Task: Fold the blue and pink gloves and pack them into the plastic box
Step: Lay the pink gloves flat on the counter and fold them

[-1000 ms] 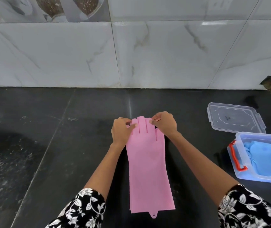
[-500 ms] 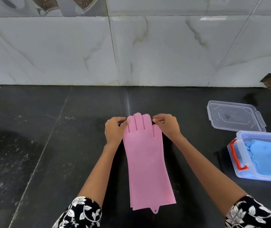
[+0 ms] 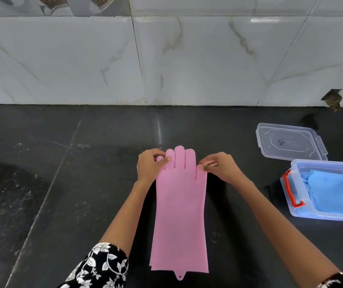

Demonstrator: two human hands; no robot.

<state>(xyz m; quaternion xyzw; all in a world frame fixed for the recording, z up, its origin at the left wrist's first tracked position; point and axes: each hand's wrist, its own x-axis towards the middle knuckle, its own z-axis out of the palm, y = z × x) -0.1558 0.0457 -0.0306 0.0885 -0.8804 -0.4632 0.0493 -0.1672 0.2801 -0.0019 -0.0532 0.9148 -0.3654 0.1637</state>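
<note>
On a dark stone counter (image 3: 41, 183) backed by marble-patterned wall tiles (image 3: 83, 59), a person lines up pink gloves (image 3: 180, 204) for folding, the pair lying flat and stacked with fingers pointing toward the wall and cuffs toward the camera, a small hanging tab at the near edge. At the left of the gloves, the left hand (image 3: 148, 166) curls around the outer finger, thumb pressed on top in a tight pinch. At the right, the right hand (image 3: 220, 166) nips the gloves' outer edge between thumb and forefinger, the remaining fingers folded in. Further right, a clear lid (image 3: 289, 142) rests on the counter, apart from the plastic box (image 3: 303, 213) with its red latch (image 3: 291, 190), where the blue gloves (image 3: 330, 194) already lie folded inside. With half the packing apparently done, the step in hand looks to be the first fold of the pink pair. It should go best if both pinches lift evenly and carry the fingertips straight toward the cuffs, keeping the layers aligned. The material looks rubbery and may spring open, so pressing the crease flat before letting go would help, as would folding small enough to fit beside the blue pair.
</note>
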